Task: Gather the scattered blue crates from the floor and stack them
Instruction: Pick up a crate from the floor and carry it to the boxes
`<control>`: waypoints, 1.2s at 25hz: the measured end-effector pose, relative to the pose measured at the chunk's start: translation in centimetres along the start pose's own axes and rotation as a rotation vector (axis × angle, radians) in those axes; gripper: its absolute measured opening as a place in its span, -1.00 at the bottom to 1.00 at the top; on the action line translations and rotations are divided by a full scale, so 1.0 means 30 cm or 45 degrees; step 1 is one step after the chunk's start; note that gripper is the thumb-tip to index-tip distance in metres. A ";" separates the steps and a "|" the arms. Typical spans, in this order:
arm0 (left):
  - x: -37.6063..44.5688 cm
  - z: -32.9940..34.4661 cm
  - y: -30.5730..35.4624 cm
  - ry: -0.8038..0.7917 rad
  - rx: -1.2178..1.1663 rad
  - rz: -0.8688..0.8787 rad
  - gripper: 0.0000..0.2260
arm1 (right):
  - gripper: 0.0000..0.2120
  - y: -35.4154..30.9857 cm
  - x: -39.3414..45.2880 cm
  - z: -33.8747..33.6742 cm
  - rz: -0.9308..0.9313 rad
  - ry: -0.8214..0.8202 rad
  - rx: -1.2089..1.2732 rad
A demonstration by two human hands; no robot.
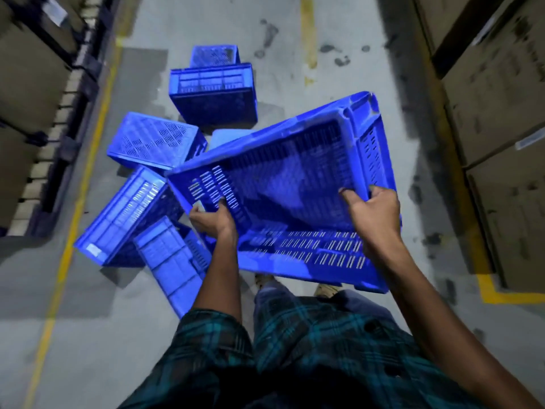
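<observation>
I hold a large blue slotted crate (295, 178) up off the floor, tilted, its open side facing me. My left hand (213, 221) grips its near-left rim. My right hand (373, 209) grips the near-right rim, fingers curled over the edge. Below and to the left, several blue crates lie scattered on the grey floor: one upside down (156, 140), one on its side (126, 214), one tipped by my left leg (171, 258). Farther off an upright crate (213, 94) stands with another (215, 54) behind it.
Cardboard boxes (498, 113) are stacked along the right of the aisle. Dark racking with boxes (38, 93) lines the left. Yellow floor lines (85, 178) run along both sides. My feet (295, 286) show under the held crate.
</observation>
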State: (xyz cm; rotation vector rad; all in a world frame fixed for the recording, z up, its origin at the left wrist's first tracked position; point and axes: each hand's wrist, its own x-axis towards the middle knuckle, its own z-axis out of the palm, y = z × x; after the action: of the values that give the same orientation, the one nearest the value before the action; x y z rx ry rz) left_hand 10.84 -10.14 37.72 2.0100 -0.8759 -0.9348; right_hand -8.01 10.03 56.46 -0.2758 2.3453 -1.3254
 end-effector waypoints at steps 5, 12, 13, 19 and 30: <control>0.120 -0.159 0.013 0.286 0.310 -0.090 -0.32 | -0.72 -0.036 -0.059 0.046 -0.008 -0.080 0.149; 0.356 -0.308 -0.025 0.053 -0.132 -0.165 -0.49 | -0.78 -0.114 -0.098 0.158 -0.029 -0.207 0.256; 0.376 -0.323 -0.023 0.030 -0.164 -0.174 -0.51 | -0.79 -0.117 -0.091 0.175 -0.034 -0.206 0.239; 0.628 -0.366 -0.157 -0.099 -0.048 -0.223 -0.36 | -0.67 -0.084 0.065 0.205 0.078 -0.056 0.243; 0.481 -0.265 0.093 -0.400 0.303 0.036 -0.44 | -0.69 0.190 0.214 0.134 0.314 0.199 0.146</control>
State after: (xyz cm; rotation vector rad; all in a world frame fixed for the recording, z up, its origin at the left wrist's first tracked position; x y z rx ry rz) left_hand 23.89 -20.49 39.10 2.0729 -1.2336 -1.1990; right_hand -11.66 7.54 48.08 0.1529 2.3266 -1.3943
